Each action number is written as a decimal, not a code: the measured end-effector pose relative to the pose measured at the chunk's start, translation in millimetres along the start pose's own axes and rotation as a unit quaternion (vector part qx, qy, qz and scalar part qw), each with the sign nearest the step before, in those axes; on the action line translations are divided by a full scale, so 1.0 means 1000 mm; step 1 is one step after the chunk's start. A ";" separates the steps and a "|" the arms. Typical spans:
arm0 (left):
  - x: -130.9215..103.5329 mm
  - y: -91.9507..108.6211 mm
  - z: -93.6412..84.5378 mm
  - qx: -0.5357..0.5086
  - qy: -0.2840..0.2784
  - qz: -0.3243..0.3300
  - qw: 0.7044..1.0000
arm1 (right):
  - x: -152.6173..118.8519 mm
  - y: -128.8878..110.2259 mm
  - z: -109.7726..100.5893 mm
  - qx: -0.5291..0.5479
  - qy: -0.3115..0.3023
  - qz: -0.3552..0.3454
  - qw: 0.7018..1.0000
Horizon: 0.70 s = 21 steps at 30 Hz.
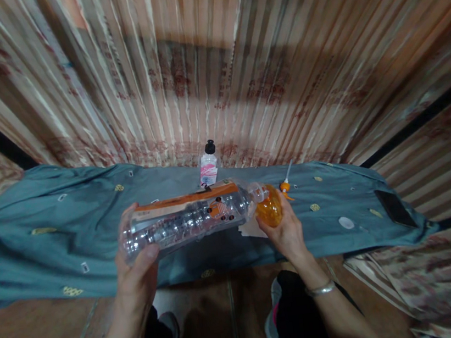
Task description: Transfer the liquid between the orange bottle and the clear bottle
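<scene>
Left hand (pixel 139 272) closed round the base end of a large clear plastic bottle with an orange-and-white label (pixel 190 218); the bottle lies nearly level, neck toward the right. Right hand (pixel 286 233) wrapped round a small rounded translucent container with orange contents (pixel 270 210), its top by the bottle's neck (contact between the two hard to tell). Silver bracelet (pixel 322 289) on the right wrist. Both items are held above a desk covered in teal patterned cloth (pixel 69 212). Pale flat piece (pixel 252 228) below the neck, partly hidden. Just beyond the right hand: orange nozzle piece with a whitish stem (pixel 285 187). Behind the big bottle, small clear bottle, black top, pink-and-white label (pixel 208 170), upright. Farther right, white round spot (pixel 346 223), then dark flat rectangular object (pixel 396 208) near the desk's end. Pleated, flower-patterned curtain (pixel 214 82) behind.
</scene>
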<state>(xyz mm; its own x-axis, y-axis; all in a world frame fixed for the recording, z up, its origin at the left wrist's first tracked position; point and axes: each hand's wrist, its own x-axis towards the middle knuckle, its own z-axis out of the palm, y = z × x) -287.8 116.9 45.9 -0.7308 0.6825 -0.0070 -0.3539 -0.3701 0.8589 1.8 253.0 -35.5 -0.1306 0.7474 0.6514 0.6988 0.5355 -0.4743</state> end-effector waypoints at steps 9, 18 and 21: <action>-0.001 0.000 -0.004 0.002 -0.020 0.016 1.000 | 0.000 0.000 -0.001 0.002 -0.006 0.001 1.000; 0.000 0.004 -0.001 0.000 -0.015 0.015 1.000 | 0.000 -0.001 -0.002 0.004 -0.009 0.007 1.000; -0.002 0.005 0.000 0.001 -0.008 0.012 1.000 | 0.001 -0.002 -0.003 0.007 -0.013 0.013 1.000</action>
<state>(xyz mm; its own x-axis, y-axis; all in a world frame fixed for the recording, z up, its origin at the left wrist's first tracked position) -288.4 113.8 49.6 -0.7294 0.6837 0.0217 -0.3356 -0.3853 0.8596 2.0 251.3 -32.2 -0.1309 0.7704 0.6240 0.6925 0.5215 -0.4985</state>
